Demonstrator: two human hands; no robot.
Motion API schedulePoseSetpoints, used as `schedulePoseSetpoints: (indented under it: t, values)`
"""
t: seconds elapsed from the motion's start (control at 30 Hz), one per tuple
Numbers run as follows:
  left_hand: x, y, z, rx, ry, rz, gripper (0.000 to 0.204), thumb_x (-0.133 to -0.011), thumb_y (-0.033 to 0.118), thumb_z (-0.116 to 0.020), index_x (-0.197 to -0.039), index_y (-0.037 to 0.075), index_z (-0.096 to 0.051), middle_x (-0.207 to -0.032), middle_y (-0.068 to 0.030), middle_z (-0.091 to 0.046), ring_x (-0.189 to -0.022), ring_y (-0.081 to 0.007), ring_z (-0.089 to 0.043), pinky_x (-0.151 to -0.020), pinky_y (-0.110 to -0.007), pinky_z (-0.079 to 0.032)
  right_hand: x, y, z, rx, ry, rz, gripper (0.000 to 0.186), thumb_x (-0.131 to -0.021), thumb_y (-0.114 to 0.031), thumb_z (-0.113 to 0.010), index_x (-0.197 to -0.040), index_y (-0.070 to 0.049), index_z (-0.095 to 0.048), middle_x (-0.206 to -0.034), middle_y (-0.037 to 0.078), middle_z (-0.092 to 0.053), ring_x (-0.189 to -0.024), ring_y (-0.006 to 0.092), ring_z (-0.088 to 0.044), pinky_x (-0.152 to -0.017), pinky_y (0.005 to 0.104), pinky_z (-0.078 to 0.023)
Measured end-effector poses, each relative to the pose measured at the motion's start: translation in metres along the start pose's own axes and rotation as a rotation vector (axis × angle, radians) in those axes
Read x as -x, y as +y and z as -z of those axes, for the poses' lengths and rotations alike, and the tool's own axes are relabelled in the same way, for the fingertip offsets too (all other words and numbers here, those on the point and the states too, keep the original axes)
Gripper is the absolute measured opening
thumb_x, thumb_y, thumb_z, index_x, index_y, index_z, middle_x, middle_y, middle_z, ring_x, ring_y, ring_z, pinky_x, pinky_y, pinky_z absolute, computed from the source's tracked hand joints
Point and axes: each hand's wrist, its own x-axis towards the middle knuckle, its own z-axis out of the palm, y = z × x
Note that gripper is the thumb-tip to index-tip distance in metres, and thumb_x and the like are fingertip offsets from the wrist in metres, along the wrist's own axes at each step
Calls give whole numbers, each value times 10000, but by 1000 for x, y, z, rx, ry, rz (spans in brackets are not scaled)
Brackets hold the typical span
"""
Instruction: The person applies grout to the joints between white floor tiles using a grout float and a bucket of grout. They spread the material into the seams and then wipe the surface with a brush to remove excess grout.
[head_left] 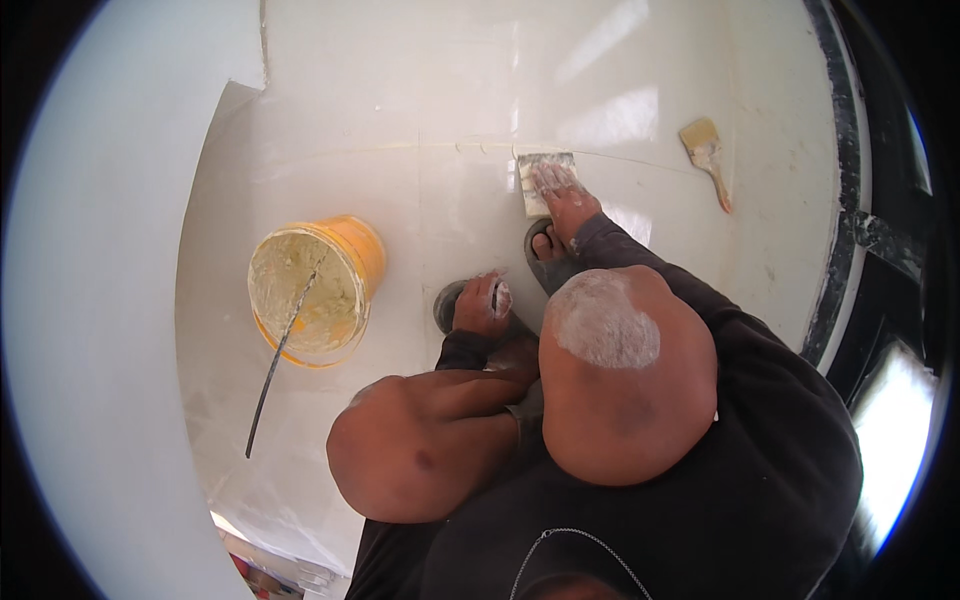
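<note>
My right hand (563, 197), smeared with white, reaches past my right sandal (546, 255). Its fingers lie over a flat rectangular pad (536, 205), pale and dirty, against the glossy floor. Whether the pad is a scraper or a sponge, I cannot tell. My left hand (482, 306) is closed beside my left sandal (447, 300), in front of my bent left knee. White paste coats its thumb side, where a dark slit shows; what the fingers hold, if anything, is hidden.
Left of my feet stands an orange bucket (366, 255), its inside caked with pale paste, with a long thin dark rod (271, 377) leaning out. A wide paintbrush (706, 158) lies at the far right. A white wall (110, 260) borders the left; dark edging (845, 190) the right.
</note>
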Motion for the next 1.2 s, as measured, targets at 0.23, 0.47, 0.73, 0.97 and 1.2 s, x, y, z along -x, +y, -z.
schedulePoseSetpoints:
  t: [0.23, 0.47, 0.73, 0.97, 1.2]
  values:
    - [1, 0, 0, 4, 20, 3, 290, -834, 161, -521, -1097, 51, -575, -931, -179, -603, -900, -348, -568, -804, -425, -463, -49, 20, 60, -78, -303, -192, 374, -795, -107, -477, -1163, -69, -532, -1013, 170, -608, -935, 306, -584, -815, 422, -453]
    - [1, 4, 1, -11, 22, -7, 288, -841, 162, -516, -1106, 61, -567, -943, -181, -597, -892, -352, -567, -798, -420, -465, -74, -42, 64, -110, -342, -9, 259, -851, -99, -447, -1065, -52, -584, -1041, 194, -612, -935, 342, -614, -762, 447, -505]
    - [0, 3, -3, 32, 87, -52, 273, -867, 162, -492, -1110, 62, -566, -928, -185, -594, -868, -358, -564, -772, -413, -467, -98, -62, 67, -187, -158, -4, 188, -838, -111, -482, -991, -81, -588, -1016, 173, -618, -940, 336, -611, -776, 411, -502]
    - [-15, 1, 13, 710, -19, 286, 393, -959, 343, -398, -1199, 49, -501, -1068, -146, -601, -986, -276, -584, -836, -405, -467, -60, -72, 40, -635, -173, -59, 347, -822, -216, -546, -1131, -61, -556, -1040, 185, -612, -986, 353, -573, -845, 431, -463]
    - [-63, 13, 33, 1650, 84, 507, 404, -950, 283, -471, -1283, 62, -405, -1214, -70, -510, -1071, -227, -538, -885, -341, -469, -51, -65, -1, -1603, 0, -422, 531, -903, -499, -469, -1226, -79, -514, -1107, 168, -597, -1009, 288, -564, -885, 369, -445]
